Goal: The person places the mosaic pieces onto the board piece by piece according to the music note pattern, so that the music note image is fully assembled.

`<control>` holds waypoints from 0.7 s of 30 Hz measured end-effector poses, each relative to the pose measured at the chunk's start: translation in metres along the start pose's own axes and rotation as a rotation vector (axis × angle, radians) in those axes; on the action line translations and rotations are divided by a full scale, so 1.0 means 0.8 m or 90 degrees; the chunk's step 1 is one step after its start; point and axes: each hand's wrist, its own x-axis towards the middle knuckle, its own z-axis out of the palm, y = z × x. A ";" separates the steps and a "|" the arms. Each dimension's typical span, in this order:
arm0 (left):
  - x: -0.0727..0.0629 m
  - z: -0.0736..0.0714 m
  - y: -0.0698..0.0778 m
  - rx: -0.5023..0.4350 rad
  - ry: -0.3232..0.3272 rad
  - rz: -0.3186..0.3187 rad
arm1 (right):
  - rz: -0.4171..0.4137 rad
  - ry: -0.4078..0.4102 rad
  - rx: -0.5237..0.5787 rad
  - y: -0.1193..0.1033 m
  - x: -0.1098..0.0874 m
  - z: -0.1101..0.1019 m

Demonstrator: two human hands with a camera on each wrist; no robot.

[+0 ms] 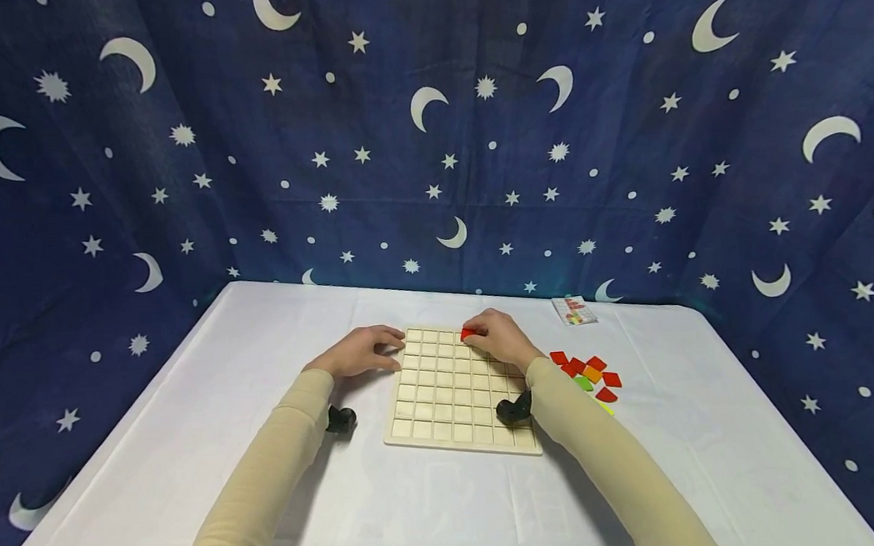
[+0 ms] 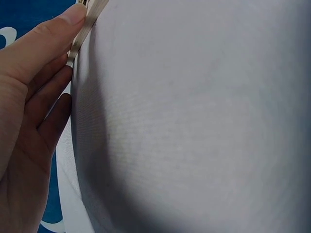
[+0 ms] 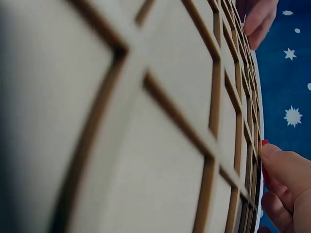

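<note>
A pale wooden board (image 1: 451, 385), marked into a grid of square cells, lies on the white table. At its far edge my right hand (image 1: 498, 338) pinches a small red piece (image 1: 466, 335) between thumb and fingers, over the top row of cells. Part of that red tile (image 3: 265, 142) also shows beside the thumb in the right wrist view. My left hand (image 1: 362, 351) rests at the board's upper left edge. In the left wrist view its thumb (image 2: 74, 14) touches the wooden rim, and the other fingers extend along the side, loosely straight.
Right of the board lies a loose group of red, orange, green and yellow pieces (image 1: 592, 374), partly behind my right sleeve (image 1: 605, 446). Farther back is a small printed card (image 1: 574, 310). A dark blue star-and-moon cloth (image 1: 399, 142) hangs behind the table (image 1: 155, 457).
</note>
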 end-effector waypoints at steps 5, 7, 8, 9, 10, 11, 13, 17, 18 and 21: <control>0.000 -0.001 0.001 -0.002 -0.001 -0.005 | 0.000 -0.017 -0.016 -0.003 0.004 0.003; 0.000 -0.001 0.001 -0.001 0.000 -0.005 | 0.007 -0.019 -0.014 -0.004 0.003 0.002; 0.000 -0.001 0.001 0.000 0.001 -0.004 | 0.009 -0.018 -0.013 -0.004 0.003 0.002; 0.000 -0.001 0.002 0.000 0.002 -0.004 | 0.011 -0.018 -0.010 -0.005 0.003 0.002; -0.001 -0.001 0.002 0.001 0.002 -0.004 | 0.009 -0.017 -0.008 -0.005 0.002 0.002; -0.001 -0.001 0.002 0.002 0.002 -0.002 | 0.010 -0.018 -0.004 -0.005 0.002 0.002; -0.001 -0.001 0.002 -0.001 0.000 -0.003 | 0.003 -0.020 0.002 -0.007 0.001 0.002; -0.001 -0.001 0.001 -0.006 0.000 -0.006 | 0.004 -0.018 0.006 -0.008 0.000 0.002; 0.000 -0.001 0.000 -0.007 0.000 -0.008 | 0.005 -0.016 0.005 -0.008 0.000 0.002; 0.001 -0.001 0.000 -0.007 0.000 -0.009 | 0.008 -0.007 0.001 -0.009 0.000 0.002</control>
